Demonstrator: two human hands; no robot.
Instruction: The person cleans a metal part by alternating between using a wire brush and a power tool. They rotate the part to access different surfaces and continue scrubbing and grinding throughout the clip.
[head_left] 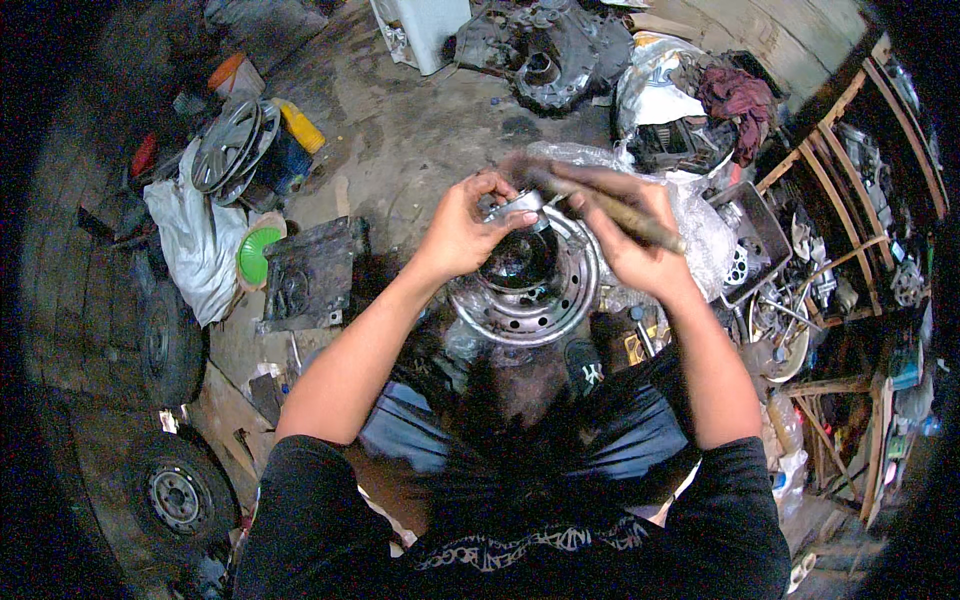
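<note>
In front of me a silvery steel wheel rim (577,295) lies flat, with a dark, greasy round part (515,262) standing at its middle. Over that part my left hand (458,232) pinches a short metal ring (528,208) between thumb and fingers. My right hand (640,258) is closed round a wooden-handled tool (648,226), tilted toward the ring. Motion smears the tool's dark head, so I cannot make out its kind or whether it touches the ring.
Clear plastic wrap (705,240) and a metal tray of parts (765,245) lie to the right, before wooden shelving (840,180). A large dirty casing (555,50) sits at the far side. Wheel covers (235,145), a flat dark metal part (310,275) and tyres (180,495) are on the left.
</note>
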